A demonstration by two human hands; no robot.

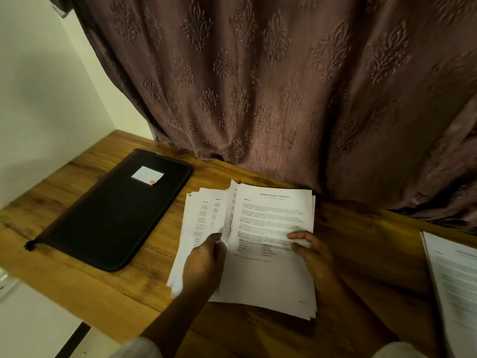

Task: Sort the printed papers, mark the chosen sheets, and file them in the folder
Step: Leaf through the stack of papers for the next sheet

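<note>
papers: long axis runs away from me
left hand: pinching lifted sheets
right hand: thumb clamping top sheet
folder: i judge left nearer

On the table the stack of papers is lying in the middle, with the closed folder lying to its left and a second pile of sheets lying at the right edge. Behind them the curtain is hanging down to the table.
</note>
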